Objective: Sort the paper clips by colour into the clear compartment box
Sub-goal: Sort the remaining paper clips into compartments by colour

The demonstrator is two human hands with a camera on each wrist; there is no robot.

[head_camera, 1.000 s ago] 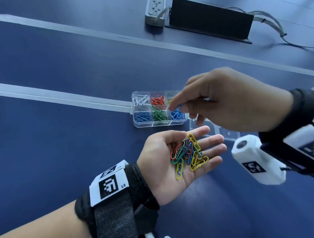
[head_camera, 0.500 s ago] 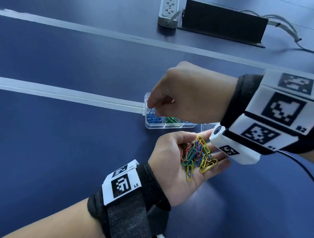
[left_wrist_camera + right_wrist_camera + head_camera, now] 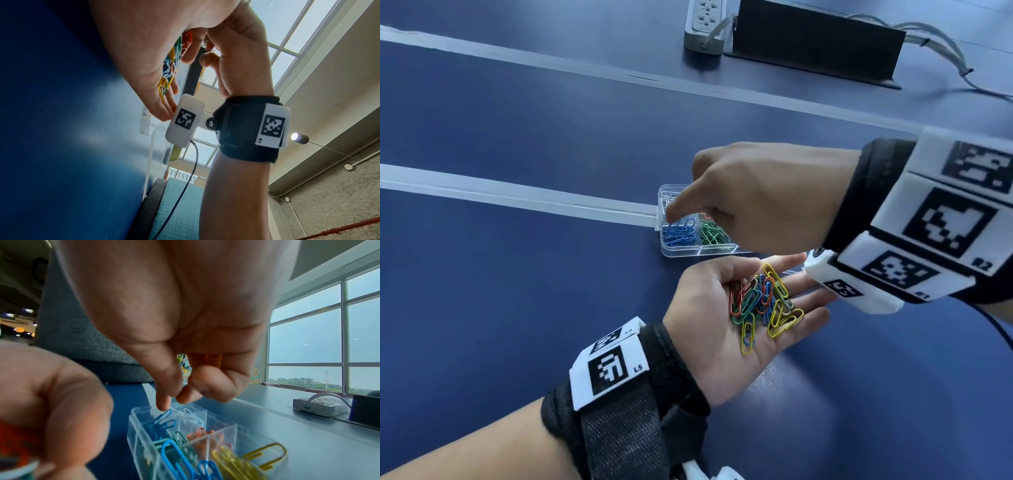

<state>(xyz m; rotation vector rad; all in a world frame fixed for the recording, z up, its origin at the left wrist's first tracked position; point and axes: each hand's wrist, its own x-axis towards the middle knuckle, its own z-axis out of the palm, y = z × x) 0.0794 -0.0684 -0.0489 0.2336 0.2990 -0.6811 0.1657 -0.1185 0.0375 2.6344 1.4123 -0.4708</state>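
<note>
right hand (image 3: 763, 198) over the clear plastic compartment box (image 3: 681, 250), forefinger pointing down at the blue clips' cell (image 3: 679, 233) — other fingers curled, holding nothing visible. left hand (image 3: 726, 318) flat, palm up — loose mixed-colour wire paper clips (image 3: 760, 301) resting on it, just beside the box on the dark blue table (image 3: 517, 291).

Head view looks down from above; wrist views close, low; all share hands (image 3: 739, 308).

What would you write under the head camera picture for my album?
A right hand reaches over a clear box while the left hand holds mixed clips.
</note>
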